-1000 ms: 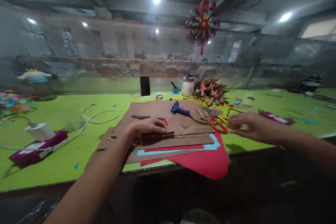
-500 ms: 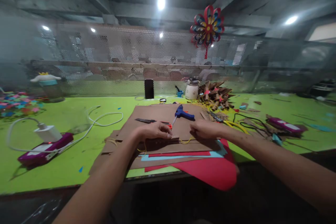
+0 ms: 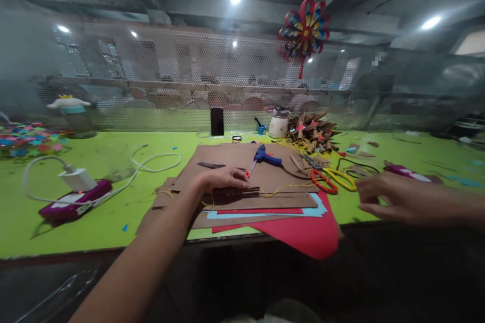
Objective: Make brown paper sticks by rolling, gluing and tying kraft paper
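My left hand (image 3: 229,180) is closed on a thin brown cardboard strip (image 3: 252,191) over the cardboard sheets (image 3: 231,154). A yellow string (image 3: 280,191) runs to the right from the strip. Beside that hand lie dark-bladed scissors (image 3: 210,165), partly covered by it. A blue glue gun (image 3: 267,156) rests on the cardboard just beyond. My right hand (image 3: 390,197), blurred, is off to the right over the table edge, its thumb and fingers apart with nothing visible in them. Nearest to it are scissors with red and yellow handles (image 3: 341,179).
Red paper (image 3: 310,237) and light blue paper (image 3: 257,215) stick out beneath the cardboard. At left sits a purple power strip (image 3: 91,199) with a white charger (image 3: 78,180). A jar (image 3: 279,123) and a pile of cardboard rolls (image 3: 314,133) stand behind.
My right hand has left the string by the strip and moved far to the right, uncovering the scissors' coloured handles. My left hand stays at the strip. The view has shifted slightly.
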Demonstrator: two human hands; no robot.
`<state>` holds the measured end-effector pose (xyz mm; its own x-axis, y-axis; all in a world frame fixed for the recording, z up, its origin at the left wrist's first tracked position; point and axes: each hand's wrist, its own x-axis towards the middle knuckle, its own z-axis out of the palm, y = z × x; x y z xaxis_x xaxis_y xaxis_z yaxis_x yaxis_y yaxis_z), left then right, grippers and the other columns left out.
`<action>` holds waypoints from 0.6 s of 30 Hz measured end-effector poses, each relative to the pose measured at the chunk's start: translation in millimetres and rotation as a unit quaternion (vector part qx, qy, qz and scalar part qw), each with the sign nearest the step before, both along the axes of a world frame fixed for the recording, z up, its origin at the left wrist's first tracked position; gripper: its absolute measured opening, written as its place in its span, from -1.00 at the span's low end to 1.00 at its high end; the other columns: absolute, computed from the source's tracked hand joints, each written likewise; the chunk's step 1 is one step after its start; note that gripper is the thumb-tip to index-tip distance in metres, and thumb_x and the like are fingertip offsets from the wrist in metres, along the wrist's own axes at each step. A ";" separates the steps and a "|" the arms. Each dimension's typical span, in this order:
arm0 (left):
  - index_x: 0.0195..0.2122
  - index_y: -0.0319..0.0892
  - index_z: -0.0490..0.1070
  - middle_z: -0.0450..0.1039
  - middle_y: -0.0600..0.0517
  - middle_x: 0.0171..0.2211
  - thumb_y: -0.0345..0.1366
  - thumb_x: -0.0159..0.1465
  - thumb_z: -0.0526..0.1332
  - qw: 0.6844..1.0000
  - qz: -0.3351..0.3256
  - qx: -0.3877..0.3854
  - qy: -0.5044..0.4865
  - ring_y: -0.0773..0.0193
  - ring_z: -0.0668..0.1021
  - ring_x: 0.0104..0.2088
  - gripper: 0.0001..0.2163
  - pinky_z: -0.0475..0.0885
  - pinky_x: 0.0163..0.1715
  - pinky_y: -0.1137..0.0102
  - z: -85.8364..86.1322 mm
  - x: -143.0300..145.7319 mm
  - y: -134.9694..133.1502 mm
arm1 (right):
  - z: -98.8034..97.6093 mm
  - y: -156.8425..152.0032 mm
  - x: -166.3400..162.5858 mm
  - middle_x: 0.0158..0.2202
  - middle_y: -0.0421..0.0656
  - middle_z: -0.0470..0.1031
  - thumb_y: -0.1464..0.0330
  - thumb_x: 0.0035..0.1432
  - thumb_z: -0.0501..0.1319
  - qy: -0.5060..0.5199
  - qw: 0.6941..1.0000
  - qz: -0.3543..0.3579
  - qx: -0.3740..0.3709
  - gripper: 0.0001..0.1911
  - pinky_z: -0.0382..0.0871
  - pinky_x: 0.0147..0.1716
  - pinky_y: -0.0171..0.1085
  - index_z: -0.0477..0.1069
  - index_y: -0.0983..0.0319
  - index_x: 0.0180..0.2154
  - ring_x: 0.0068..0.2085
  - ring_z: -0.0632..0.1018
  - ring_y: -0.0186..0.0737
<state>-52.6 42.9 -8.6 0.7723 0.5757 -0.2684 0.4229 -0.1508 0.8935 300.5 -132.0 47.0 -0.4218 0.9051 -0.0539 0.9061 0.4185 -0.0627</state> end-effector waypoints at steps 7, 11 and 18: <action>-0.31 -0.23 0.44 0.36 0.11 -0.55 -0.14 0.00 0.32 0.997 0.008 -0.064 -0.052 0.46 0.33 -0.59 -0.70 0.19 -0.57 0.51 1.8 -5.7 -1.6 | -40.0 86.6 -133.6 -0.06 0.00 0.39 0.28 0.08 0.16 0.244 0.958 0.082 0.127 -0.56 0.32 -0.23 -0.24 0.28 0.25 0.01 -0.17 0.44 -0.19; -0.25 -0.22 0.44 0.37 0.11 -0.54 -0.17 0.00 0.33 0.993 0.009 -0.088 -0.082 0.48 0.33 -0.60 -0.69 0.19 -0.57 0.51 3.8 -9.3 -1.5 | -55.0 116.3 -169.9 -0.21 -0.12 0.49 0.33 0.07 0.17 0.284 0.944 0.149 0.074 -0.67 0.32 -0.29 -0.30 0.35 0.21 -0.07 -0.26 0.47 -0.24; -0.32 -0.23 0.41 0.36 0.11 -0.56 -0.18 0.00 0.34 0.985 0.039 -0.109 -0.124 0.44 0.38 -0.59 -0.71 0.22 -0.60 0.52 0.3 -12.7 5.6 | -65.9 128.2 -157.3 -0.24 -0.14 0.52 0.33 0.07 0.19 0.318 0.925 0.184 0.098 -0.72 0.31 -0.29 -0.33 0.41 0.21 -0.13 -0.29 0.49 -0.26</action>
